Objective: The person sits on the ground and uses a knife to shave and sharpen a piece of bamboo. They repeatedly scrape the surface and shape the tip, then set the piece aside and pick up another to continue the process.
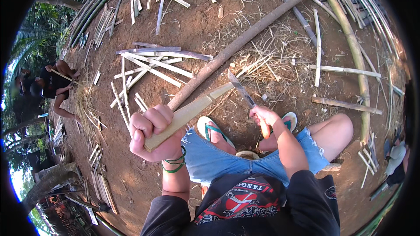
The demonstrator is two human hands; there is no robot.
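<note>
My left hand (153, 133) is closed around the near end of a pale split bamboo strip (188, 112), which slants up and away to the right. In my right hand (265, 118) is a knife (242, 90) with an orange handle, its blade pointing up and to the left. The blade's tip lies close to the strip's far end; whether they touch I cannot tell. Beneath the strip, a long brown pole (245, 43) runs diagonally across the ground. A green band (176, 162) circles my left wrist.
Thin shavings (280, 46) cover the dirt ahead. Cut bamboo strips (153, 63) lie in a loose pile at the left. A long thick bamboo pole (361, 70) curves along the right. Another person (57, 81) sits at the far left holding a strip. My sandalled feet (214, 133) rest near the knife.
</note>
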